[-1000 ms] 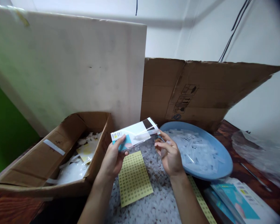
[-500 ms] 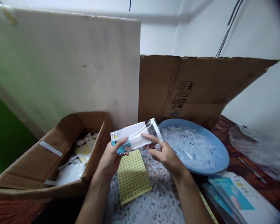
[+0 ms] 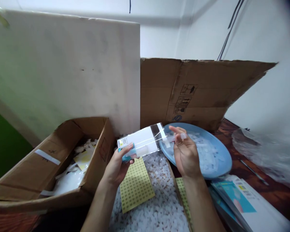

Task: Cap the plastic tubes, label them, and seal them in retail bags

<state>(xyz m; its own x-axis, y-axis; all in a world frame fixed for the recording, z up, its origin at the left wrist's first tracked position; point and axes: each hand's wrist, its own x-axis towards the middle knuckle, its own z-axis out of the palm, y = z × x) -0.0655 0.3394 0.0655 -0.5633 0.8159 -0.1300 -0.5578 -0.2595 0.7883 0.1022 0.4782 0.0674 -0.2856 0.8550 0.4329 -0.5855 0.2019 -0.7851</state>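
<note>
My left hand [image 3: 118, 162] pinches the lower left end of a clear plastic packet [image 3: 142, 143] with a white and blue card inside. A pale adhesive strip crosses the packet's right end. To its right, my right hand [image 3: 187, 151] is raised, apart from the packet, its fingers closed on a small translucent piece [image 3: 182, 136]. Beneath the packet, a yellow sheet of round dots [image 3: 136, 187] lies on a mass of small whitish pieces [image 3: 159, 199]. Behind my right hand stands a blue basin [image 3: 224, 154] holding many translucent pieces.
An open cardboard box [image 3: 21, 174] with scraps is at the left. Printed packets [image 3: 251, 203] lie at the lower right, near a thin metal tool [image 3: 253, 172] and crumpled clear plastic [image 3: 263, 151]. A cardboard panel [image 3: 203, 87] stands behind.
My right hand has moved right and up, off the packet, with the small translucent piece in its fingers. My left hand still holds the packet. The view has shifted slightly.
</note>
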